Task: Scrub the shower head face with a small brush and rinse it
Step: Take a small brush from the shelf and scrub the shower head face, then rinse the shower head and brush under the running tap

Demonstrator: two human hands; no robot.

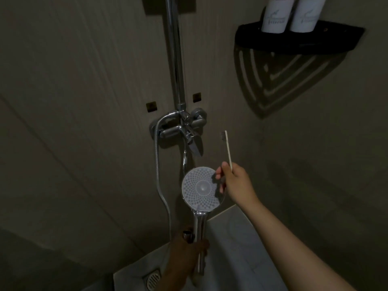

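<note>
While the light is staying dim, the grey wall (84,80) is filling most of your view, with a pale strip of floor (231,248) showing at the bottom.

- Chrome riser pipe (175,59) is running straight up the wall from the mixer tap (180,127).
- Black corner shelf (294,42), upper right, is carrying two white bottles (277,15) (306,15), standing upright side by side and touching; their tops are running out of view, so contents cannot be told.
- Metal hose (157,164) is hanging from the left side of the mixer, looping down towards your left hand.
- Shower head (201,187) is sitting below the tap, its round dotted face turning towards you, handle pointing down.
- Your left hand (184,248), deep in shadow, is wrapping its fingers round the lower handle, beside the hose fitting.
- Your right hand (235,181) is pinching the bottom end of the small brush (227,148) between curled fingers and thumb; fingertips are overlapping the head's upper right rim, contact unclear.
- The brush is standing nearly upright, bristles at the top facing left, well clear of the face.
- Round floor drain (152,280) is lying at the lower left of the floor strip.
</note>
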